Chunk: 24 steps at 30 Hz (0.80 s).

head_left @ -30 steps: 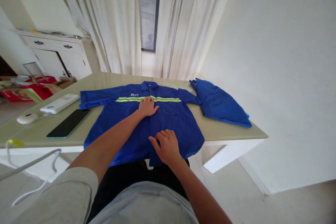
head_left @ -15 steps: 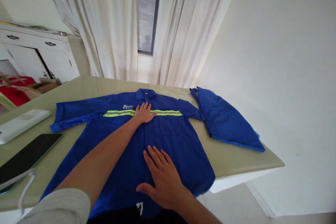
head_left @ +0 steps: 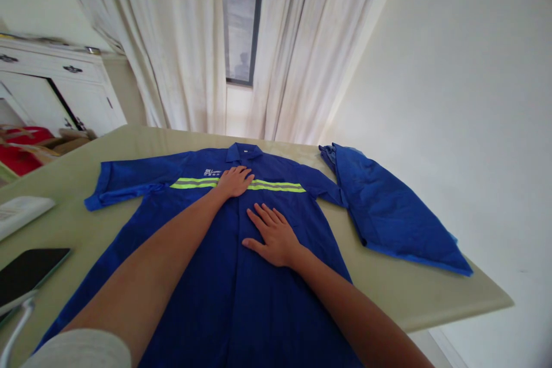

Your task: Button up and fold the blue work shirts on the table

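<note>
A blue short-sleeved work shirt lies spread face up, its collar at the far side and a yellow-green and grey reflective band across the chest. My left hand rests flat on that band near the button line, fingers stretched out. Lower and to the right, my right hand is on the shirt front with its fingers spread, holding nothing. Folded blue cloth lies at the right, touching the shirt's right sleeve.
The shirt lies on a pale green table. At the left are a black phone, a white device and a white cable. Behind stand curtains and a white cabinet; a wall is on the right.
My right hand has moved up the shirt front, away from me. My left hand stays on the band, its fingers turned slightly to the right. The view has shifted a little closer.
</note>
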Each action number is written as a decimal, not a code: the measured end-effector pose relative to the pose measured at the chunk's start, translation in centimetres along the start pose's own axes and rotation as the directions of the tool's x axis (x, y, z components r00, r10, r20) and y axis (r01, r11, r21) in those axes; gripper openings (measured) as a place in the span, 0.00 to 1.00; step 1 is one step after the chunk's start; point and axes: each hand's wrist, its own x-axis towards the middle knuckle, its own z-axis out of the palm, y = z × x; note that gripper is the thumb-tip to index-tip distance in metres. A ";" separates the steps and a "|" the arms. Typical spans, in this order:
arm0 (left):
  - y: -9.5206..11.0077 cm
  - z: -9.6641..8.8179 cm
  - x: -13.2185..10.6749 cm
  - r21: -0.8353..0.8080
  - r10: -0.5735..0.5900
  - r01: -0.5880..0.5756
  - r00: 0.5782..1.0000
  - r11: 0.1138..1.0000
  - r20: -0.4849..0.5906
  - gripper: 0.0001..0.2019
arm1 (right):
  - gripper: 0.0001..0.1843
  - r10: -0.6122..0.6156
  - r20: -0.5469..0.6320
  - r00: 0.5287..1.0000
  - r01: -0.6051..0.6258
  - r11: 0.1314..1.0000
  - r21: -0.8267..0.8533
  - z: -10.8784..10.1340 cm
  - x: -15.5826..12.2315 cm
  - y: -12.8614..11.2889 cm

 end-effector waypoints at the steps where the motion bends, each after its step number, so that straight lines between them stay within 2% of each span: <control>1: -0.5 -0.4 0.3 0.015 -0.013 0.013 0.999 1.000 -0.030 0.29 | 0.45 -0.005 -0.004 1.000 0.005 1.000 0.010 0.2 -0.3 0.0; 5: -2.7 -2.0 2.1 0.059 -0.079 0.086 0.990 0.995 -0.121 0.30 | 0.44 -0.021 -0.011 1.000 0.021 0.999 0.049 0.2 -1.9 -0.6; 7: -3.4 -2.2 3.2 0.036 -0.091 0.099 0.979 0.994 -0.180 0.29 | 0.44 -0.010 -0.008 1.000 0.010 0.998 0.068 0.1 -2.2 -0.8; 9: -3.5 -1.9 4.3 -0.006 -0.064 0.065 0.971 0.998 -0.229 0.25 | 0.45 0.005 0.003 1.000 -0.006 0.996 0.085 -0.1 -2.3 -0.9; 10: -3.3 -1.7 4.8 -0.021 -0.017 0.013 0.976 1.000 -0.216 0.24 | 0.45 0.010 0.009 1.000 -0.011 0.996 0.090 -0.1 -2.3 -0.9; 13: -2.5 -1.0 6.4 -0.030 0.202 -0.204 0.977 0.978 -0.061 0.24 | 0.46 0.009 0.022 1.000 -0.011 0.995 0.096 -0.3 -2.3 -0.8; 15: -2.3 -0.8 7.3 -0.024 0.245 -0.245 0.969 0.969 -0.020 0.27 | 0.47 0.009 0.025 1.000 -0.011 0.995 0.098 -0.4 -2.3 -0.8; 17: -2.3 -0.7 8.1 -0.034 0.144 -0.147 0.987 0.989 -0.071 0.26 | 0.48 0.009 0.031 0.999 -0.012 0.995 0.104 -0.5 -2.4 -0.8; 19: -2.3 -0.5 8.8 -0.079 -0.025 0.016 0.994 0.997 -0.108 0.25 | 0.48 0.013 0.047 0.999 -0.018 0.994 0.108 -0.6 -2.4 -0.8; 21: -2.1 -0.1 9.3 -0.113 -0.176 0.166 0.980 0.980 -0.088 0.28 | 0.48 0.017 0.086 0.996 -0.027 0.994 0.108 -0.7 -2.3 -0.8; 24: -1.3 0.5 10.2 -0.112 -0.287 0.284 0.958 0.952 -0.007 0.30 | 0.48 0.030 0.153 0.988 -0.047 0.993 0.105 -1.1 -2.2 -0.8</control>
